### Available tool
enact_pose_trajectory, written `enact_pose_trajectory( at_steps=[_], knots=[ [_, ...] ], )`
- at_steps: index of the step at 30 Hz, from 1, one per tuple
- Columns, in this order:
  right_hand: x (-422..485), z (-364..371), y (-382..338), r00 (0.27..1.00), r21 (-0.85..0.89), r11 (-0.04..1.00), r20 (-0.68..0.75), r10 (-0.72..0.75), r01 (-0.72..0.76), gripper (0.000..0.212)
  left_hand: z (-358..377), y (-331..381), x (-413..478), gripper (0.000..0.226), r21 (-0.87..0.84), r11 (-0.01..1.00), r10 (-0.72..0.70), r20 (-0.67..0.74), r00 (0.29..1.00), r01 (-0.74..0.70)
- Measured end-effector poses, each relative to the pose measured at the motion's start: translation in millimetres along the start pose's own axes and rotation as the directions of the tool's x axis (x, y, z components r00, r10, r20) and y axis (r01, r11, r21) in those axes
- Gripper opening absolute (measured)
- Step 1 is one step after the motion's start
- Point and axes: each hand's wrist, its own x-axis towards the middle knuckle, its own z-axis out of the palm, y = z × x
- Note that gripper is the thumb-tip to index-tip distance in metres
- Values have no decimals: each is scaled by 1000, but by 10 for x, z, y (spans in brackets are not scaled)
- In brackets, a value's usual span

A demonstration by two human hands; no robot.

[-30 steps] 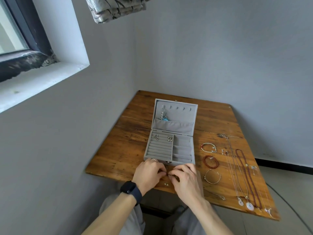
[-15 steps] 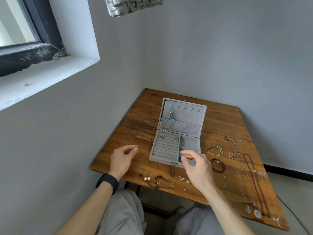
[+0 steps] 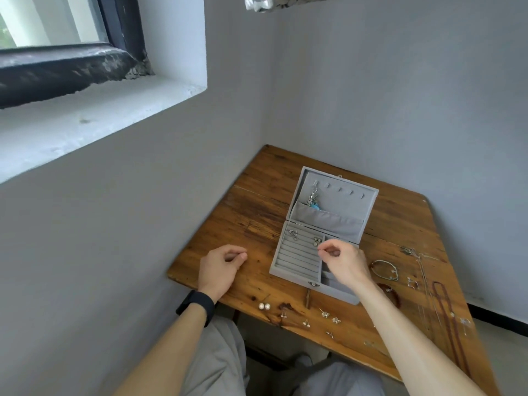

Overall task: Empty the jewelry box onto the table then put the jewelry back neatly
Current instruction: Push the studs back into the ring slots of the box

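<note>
The grey jewelry box (image 3: 285, 272) stands open on the wooden table (image 3: 257, 221), its lid (image 3: 347, 195) upright with a blue-pendant necklace (image 3: 314, 203) hanging in it. Two earring pairs (image 3: 293, 234) (image 3: 316, 240) sit in the top ring rows. My right hand (image 3: 347, 262) hovers over the ring rows, thumb and forefinger pinched on a tiny earring that is mostly hidden. My left hand (image 3: 220, 267) rests on the table left of the box, fingers curled with thumb and forefinger touching, nothing visible in it.
Pearl studs (image 3: 264, 306) and several small earrings (image 3: 324, 313) lie along the near table edge. Right of the box lie a silver bracelet (image 3: 385, 270), a red bead bracelet (image 3: 392, 291) and long necklaces (image 3: 445, 315). Walls close off the left and far sides.
Both hands left the near table edge. My right hand moved up over the ring rows with its pinch held; my left hand moved out to the left and curled shut.
</note>
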Motion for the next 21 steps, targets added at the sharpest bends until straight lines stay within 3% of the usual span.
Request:
enact_pose_trajectory(
  at_steps=[4, 14, 21],
  knots=[
    [123, 60, 23, 998, -108, 994, 58, 35, -29, 8, 8, -26, 16, 7, -20, 1000, -2, -4, 1000, 2],
    [233, 71, -90, 984, -196, 973, 109, 144, -121, 11, 10, -73, 32, 5, -35, 999, -8, -4, 1000, 8],
    [148, 142, -155, 993, -289, 950, -52, 111, -121, 13, 24, -87, 25, 5, -14, 1000, -9, -10, 1000, 9]
  ],
)
